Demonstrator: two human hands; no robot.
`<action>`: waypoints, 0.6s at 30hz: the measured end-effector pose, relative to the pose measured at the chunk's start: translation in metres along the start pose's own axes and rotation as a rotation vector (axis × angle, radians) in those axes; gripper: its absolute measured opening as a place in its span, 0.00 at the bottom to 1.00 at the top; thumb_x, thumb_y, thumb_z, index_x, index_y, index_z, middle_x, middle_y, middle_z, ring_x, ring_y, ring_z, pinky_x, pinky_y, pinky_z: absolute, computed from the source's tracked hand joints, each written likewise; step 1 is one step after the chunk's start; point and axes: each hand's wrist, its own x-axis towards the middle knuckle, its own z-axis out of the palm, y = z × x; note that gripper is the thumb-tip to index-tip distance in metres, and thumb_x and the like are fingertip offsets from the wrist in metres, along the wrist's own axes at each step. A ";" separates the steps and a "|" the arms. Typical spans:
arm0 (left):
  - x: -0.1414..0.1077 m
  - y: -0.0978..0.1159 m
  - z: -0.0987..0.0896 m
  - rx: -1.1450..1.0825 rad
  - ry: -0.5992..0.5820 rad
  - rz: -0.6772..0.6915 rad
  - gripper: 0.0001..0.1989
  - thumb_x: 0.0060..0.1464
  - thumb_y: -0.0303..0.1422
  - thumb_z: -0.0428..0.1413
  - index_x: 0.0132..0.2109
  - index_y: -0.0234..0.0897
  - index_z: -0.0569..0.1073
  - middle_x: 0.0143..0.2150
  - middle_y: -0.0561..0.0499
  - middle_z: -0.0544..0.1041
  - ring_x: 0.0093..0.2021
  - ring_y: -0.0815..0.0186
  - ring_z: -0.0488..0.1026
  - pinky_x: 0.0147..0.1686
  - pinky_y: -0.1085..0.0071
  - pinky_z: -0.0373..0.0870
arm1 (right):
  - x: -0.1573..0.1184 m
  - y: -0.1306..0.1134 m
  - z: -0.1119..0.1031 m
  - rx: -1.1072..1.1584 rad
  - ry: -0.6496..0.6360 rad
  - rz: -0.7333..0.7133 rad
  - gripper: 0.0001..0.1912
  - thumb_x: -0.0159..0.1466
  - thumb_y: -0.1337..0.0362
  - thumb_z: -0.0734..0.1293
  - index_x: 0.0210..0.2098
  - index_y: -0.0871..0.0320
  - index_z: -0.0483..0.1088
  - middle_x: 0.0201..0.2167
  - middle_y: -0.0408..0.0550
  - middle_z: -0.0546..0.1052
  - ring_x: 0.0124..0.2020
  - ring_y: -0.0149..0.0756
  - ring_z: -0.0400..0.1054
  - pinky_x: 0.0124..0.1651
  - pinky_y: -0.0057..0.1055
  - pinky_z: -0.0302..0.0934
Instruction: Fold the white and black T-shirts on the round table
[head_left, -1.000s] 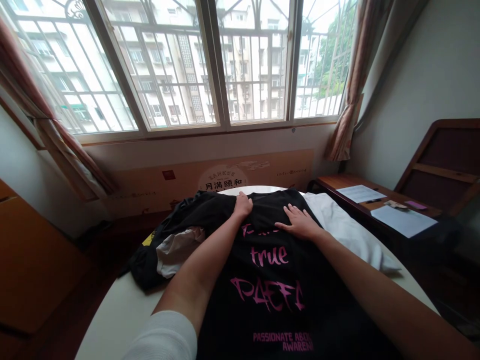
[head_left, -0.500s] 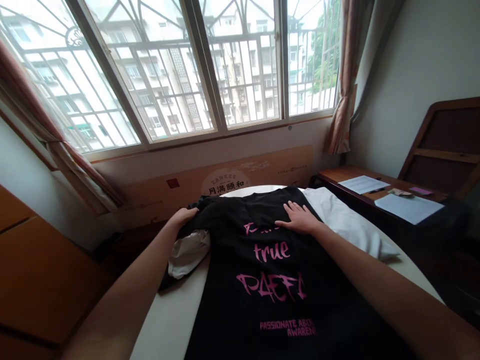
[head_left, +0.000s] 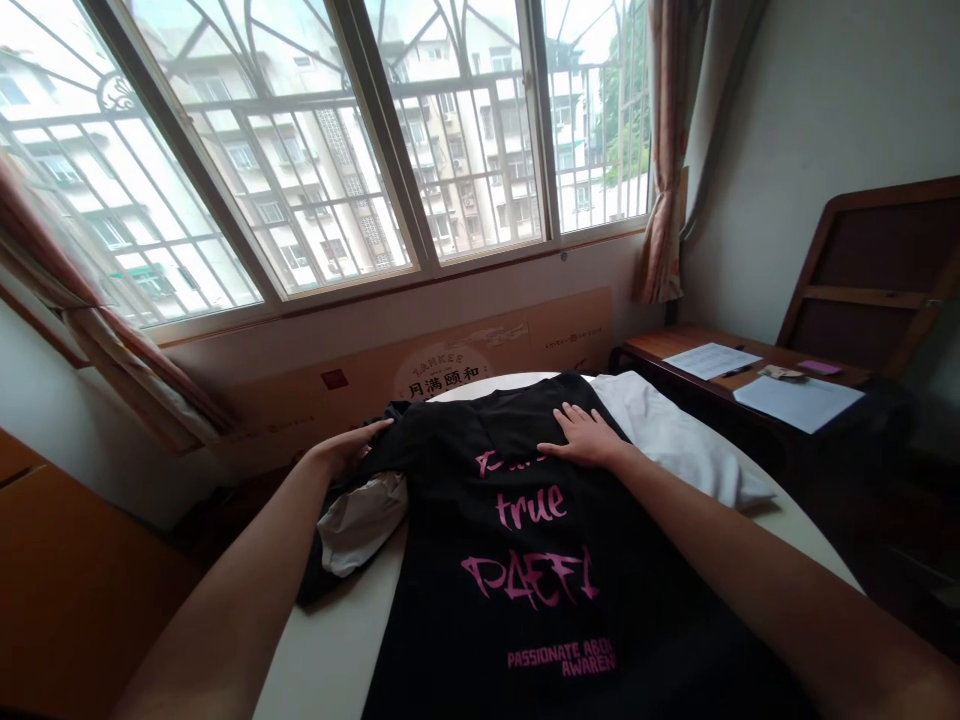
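Observation:
A black T-shirt (head_left: 450,500) with pink lettering lies spread over a round white table (head_left: 322,650). At the shirt's left sleeve is my left hand (head_left: 356,445), its fingers closed on the black cloth, partly hidden by the fabric. My right hand (head_left: 589,437) rests flat with fingers spread on the upper right of the shirt, above the lettering. A grey-white cloth (head_left: 364,525) with black fabric around it lies below the left sleeve. White cloth (head_left: 667,435) sticks out from under the shirt on the right.
Behind the table stand a long printed cardboard panel (head_left: 555,335) and a barred window. At right is a wooden side table (head_left: 660,342) with paper sheets (head_left: 799,400). An orange-brown cabinet (head_left: 67,580) is at the left, and curtains (head_left: 664,200) hang beside the window.
The view has shifted slightly. My left hand has moved a little outward and down at the sleeve, its fingers less exposed. My right hand stays flat on the shirt.

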 end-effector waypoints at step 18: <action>-0.015 0.075 0.001 0.386 0.409 0.468 0.16 0.52 0.37 0.60 0.20 0.38 0.68 0.16 0.52 0.65 0.23 0.62 0.68 0.21 0.71 0.57 | 0.002 0.003 -0.001 0.031 0.013 -0.020 0.54 0.66 0.30 0.57 0.78 0.60 0.47 0.79 0.61 0.43 0.79 0.54 0.35 0.76 0.56 0.29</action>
